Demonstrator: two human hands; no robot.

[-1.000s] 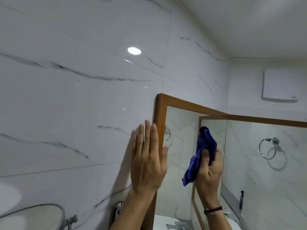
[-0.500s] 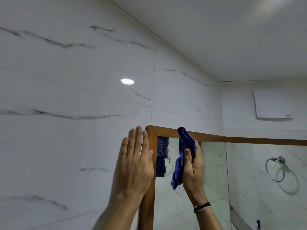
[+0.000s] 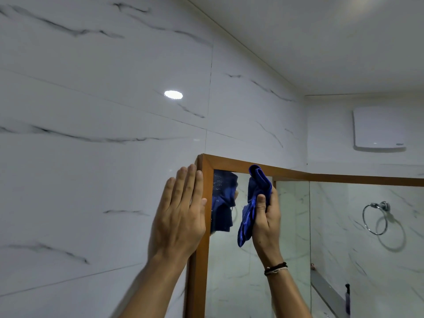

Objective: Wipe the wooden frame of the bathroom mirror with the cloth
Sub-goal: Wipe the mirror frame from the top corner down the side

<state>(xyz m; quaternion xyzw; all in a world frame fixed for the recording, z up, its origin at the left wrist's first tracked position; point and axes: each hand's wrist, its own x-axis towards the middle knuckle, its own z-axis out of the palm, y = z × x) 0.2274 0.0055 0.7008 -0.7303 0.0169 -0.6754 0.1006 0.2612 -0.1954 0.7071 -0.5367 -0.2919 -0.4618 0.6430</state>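
Note:
The mirror's wooden frame [image 3: 231,162] shows its top-left corner, with the top rail running right and the left rail running down. My right hand [image 3: 267,222] is closed around a bunched blue cloth [image 3: 254,198], whose upper end touches the top rail just right of the corner. My left hand [image 3: 177,216] lies flat with fingers together against the marble wall, its edge touching the frame's left rail. The cloth's reflection shows in the mirror glass [image 3: 229,267].
White marble-look wall tiles [image 3: 91,157] surround the mirror. A chrome towel ring [image 3: 376,216] hangs on the right wall, with a white box [image 3: 378,128] above it. The ceiling is close overhead.
The view has tilted upward. My right hand has raised the cloth from the mirror glass to the top rail of the frame. My left hand has slid up the wall beside the frame.

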